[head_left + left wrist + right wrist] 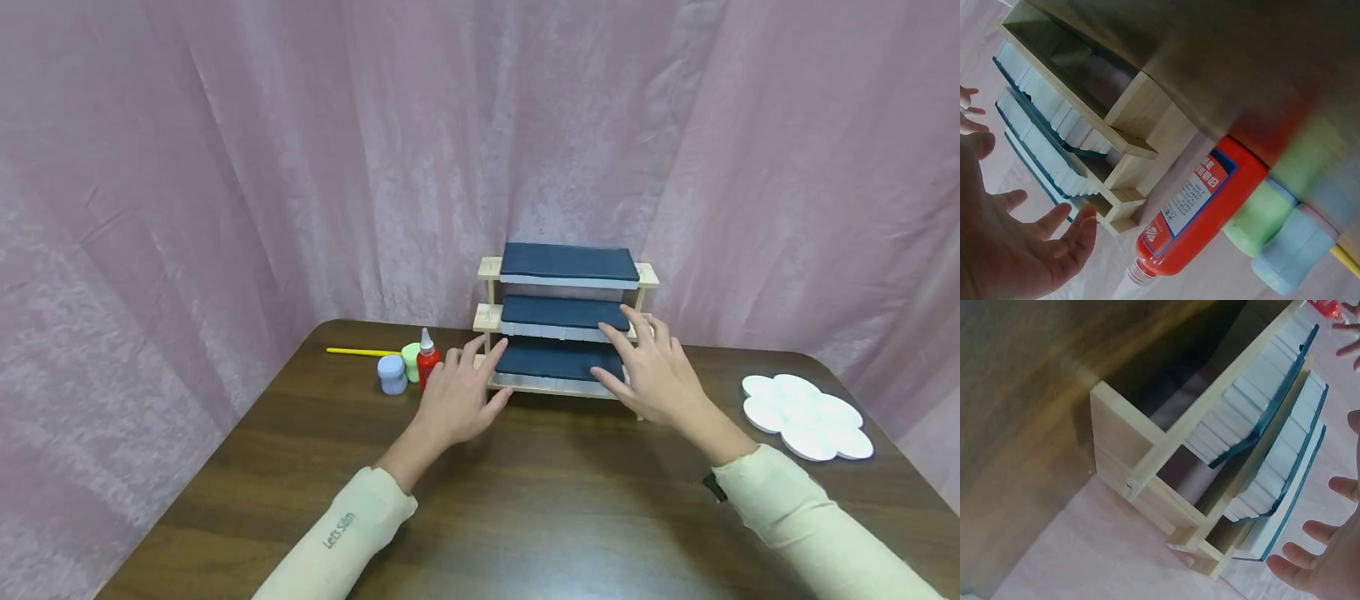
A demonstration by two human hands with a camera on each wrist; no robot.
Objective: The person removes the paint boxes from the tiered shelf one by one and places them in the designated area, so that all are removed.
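A pale wooden three-tier rack (487, 317) stands near the back of the table. Each tier carries a white block with a dark blue top, such as the upper one (567, 262); the sides of the lower two look ridged in the wrist views. My left hand (459, 398) hovers by the rack's left end, fingers spread, holding nothing. At the right end is my right hand (654, 371), likewise spread and holding nothing. Both wrist views show a gap between the fingers and the rack. A red bottle (1194, 212) with a pointed white cap is beside the left hand.
Left of the bottle stand a light green jar (411, 360) and a light blue jar (392, 375). Behind them lies a thin yellow stick (360, 352). A white cloud-shaped board (806, 417) rests on the table's right side. Pink curtains (420, 167) hang behind the brown table (555, 517).
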